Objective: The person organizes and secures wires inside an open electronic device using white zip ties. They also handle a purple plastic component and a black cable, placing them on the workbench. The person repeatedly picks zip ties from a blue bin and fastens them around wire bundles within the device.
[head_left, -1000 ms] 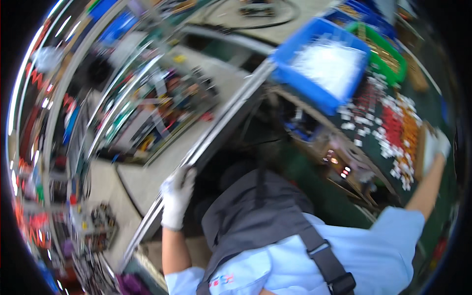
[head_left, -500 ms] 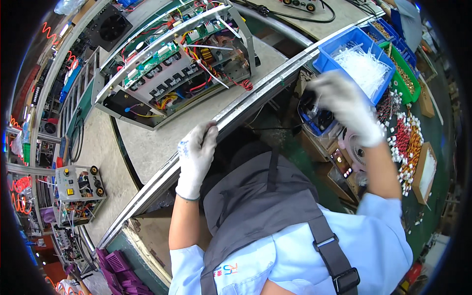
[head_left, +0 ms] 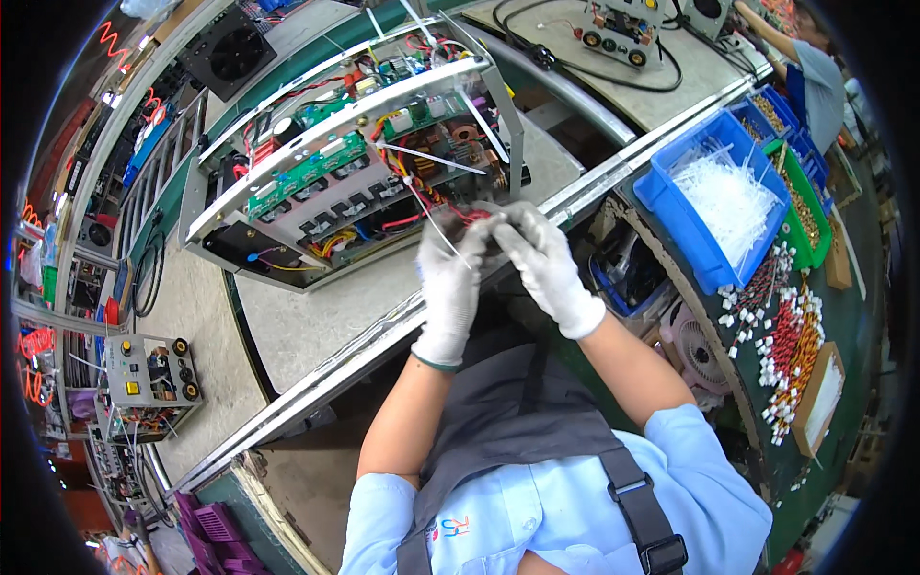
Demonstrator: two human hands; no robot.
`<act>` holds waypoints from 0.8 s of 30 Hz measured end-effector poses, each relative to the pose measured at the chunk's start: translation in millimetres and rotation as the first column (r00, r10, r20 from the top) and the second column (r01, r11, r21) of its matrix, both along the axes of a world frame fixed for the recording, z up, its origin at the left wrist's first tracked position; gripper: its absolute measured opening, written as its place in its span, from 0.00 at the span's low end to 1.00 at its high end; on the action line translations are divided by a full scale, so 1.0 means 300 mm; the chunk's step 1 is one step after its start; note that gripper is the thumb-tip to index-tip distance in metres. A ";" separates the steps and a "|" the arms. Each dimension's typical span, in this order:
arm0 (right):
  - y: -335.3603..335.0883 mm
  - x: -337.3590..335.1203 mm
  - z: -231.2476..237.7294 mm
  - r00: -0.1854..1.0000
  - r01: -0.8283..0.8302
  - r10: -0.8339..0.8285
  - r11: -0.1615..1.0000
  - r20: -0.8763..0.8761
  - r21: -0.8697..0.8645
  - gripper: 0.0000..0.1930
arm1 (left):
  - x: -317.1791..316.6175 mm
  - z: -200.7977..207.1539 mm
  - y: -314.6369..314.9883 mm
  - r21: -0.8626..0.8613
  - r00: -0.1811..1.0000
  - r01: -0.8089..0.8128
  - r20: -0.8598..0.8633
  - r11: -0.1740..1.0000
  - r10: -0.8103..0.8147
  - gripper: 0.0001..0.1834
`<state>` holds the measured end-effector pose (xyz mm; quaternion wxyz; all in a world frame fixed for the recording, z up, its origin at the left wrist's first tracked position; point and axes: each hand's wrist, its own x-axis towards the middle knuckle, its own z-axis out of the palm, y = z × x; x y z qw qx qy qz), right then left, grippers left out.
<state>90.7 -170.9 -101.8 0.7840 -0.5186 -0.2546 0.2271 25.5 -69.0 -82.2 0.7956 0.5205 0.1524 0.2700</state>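
At the front right of an opened metal-framed electrical unit (head_left: 335, 182), both my gloved hands come together. Red wires (head_left: 474, 217) show between the fingertips, which are partly blurred. My left hand (head_left: 448, 287) is closed on them from the left, its back turned up. From the right, my right hand (head_left: 543, 264) pinches at the same spot with thumb and fingers. A white cable tie (head_left: 436, 222) hangs loose from the unit and runs down to the left glove. Inside the unit are green circuit boards (head_left: 311, 182) and coloured wires.
Right of me stands a blue bin (head_left: 661, 196) of white cable ties, beside a green bin (head_left: 815, 235) of small brass-coloured parts. Bundled connector wires (head_left: 791, 355) lie nearby. A smaller unit (head_left: 153, 379) sits at left. A pink fan (head_left: 697, 350) is under the bench. Another person (head_left: 815, 86) is far right.
My right hand has moved left from beside the blue bin to the unit. The left hand has come up off the bench edge to the red wires. The view has shifted slightly.
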 end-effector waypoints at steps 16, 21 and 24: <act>0.026 0.077 -0.051 0.985 0.078 -0.065 0.994 0.161 -0.078 0.03 | -0.091 -0.015 0.113 0.516 0.933 -0.083 -0.260 0.853 0.248 0.16; 0.143 0.070 -0.025 0.970 0.184 -0.157 0.973 0.187 -0.139 0.03 | -0.081 -0.014 0.195 0.941 0.876 -0.192 0.036 0.280 0.481 0.13; 0.169 0.065 0.024 0.916 0.239 -0.118 0.928 0.382 -0.286 0.05 | -0.050 -0.009 0.251 0.909 0.907 -0.127 -0.056 0.397 0.418 0.12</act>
